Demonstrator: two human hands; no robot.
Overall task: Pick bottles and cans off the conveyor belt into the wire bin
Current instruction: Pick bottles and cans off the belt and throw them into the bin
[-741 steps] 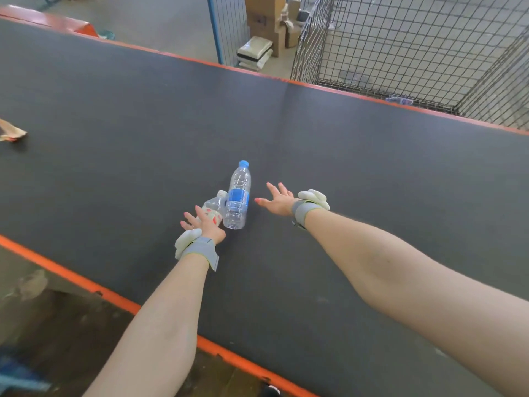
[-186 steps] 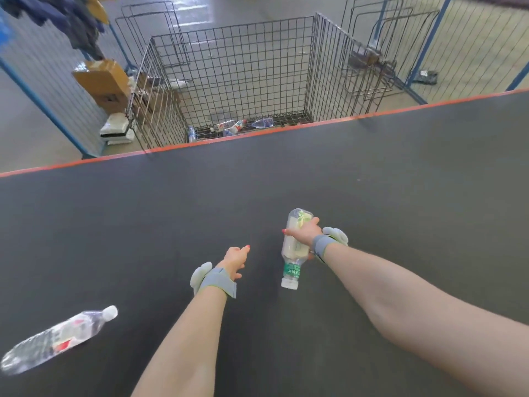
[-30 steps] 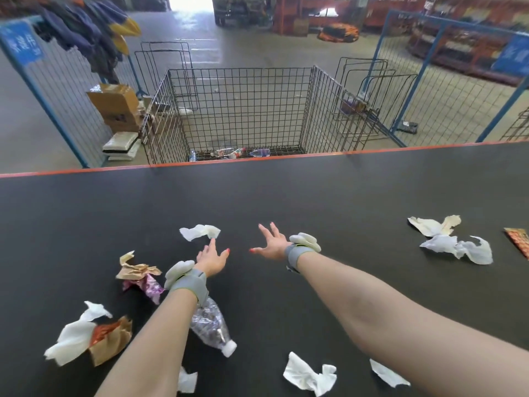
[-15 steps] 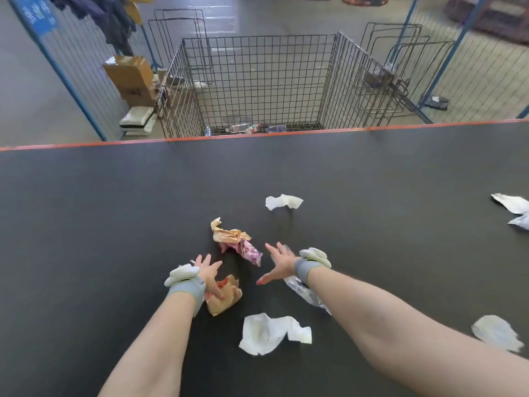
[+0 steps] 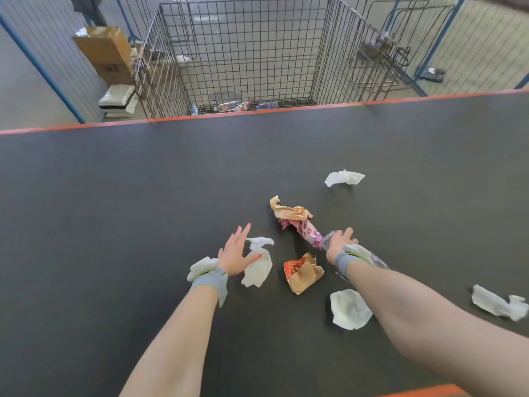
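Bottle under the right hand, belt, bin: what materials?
The crushed bottle looks like thin clear plastic, glossy: see-through, creased. The conveyor belt: probably rubber or coated fabric, matte dark grey, no glare. The wire bin: metal mesh, dull grey; coating unclear.

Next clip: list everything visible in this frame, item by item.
conveyor belt: one, dark grey, foreground
wire bin: one, dark metal, beyond the far edge
binned bottles: several, clear, on the bin's floor
crushed bottle: one, clear, under the right hand
white papers: about five, scattered on belt
brown wrappers: two, mid-belt
pink wrapper: one, against the farther brown wrapper
cardboard box: one, brown, left of bin
left hand: fingers straight, over a white paper
right hand: grips crushed bottle
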